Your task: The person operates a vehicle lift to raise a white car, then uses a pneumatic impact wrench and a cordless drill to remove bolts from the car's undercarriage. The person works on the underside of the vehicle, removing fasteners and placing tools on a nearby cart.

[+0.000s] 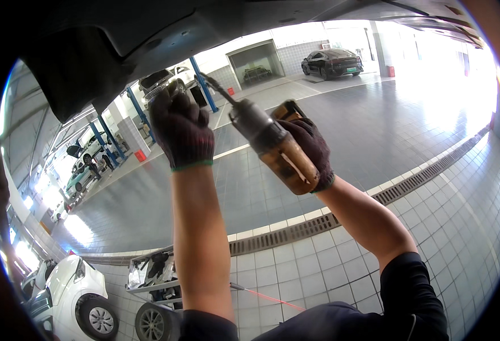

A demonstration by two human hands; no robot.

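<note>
- Right hand [312,149], dark glove, was wrapped tight round a worn orange power driver [278,150], closest to the lens.
- Its bit pointed up-left toward the car underside [147,40].
- Left hand [181,131], gloved, was closed up against that underside; couldn't tell on what.

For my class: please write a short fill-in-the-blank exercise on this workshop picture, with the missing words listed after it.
1. Both hands wear dark ____.
2. The right hand grips a power ____ whose bit points up and to the left.
3. The left hand is raised toward the dark underside of a ____.
4. A long drain grate runs across the tiled ____.

Missing words: gloves; drill; car; floor
</note>
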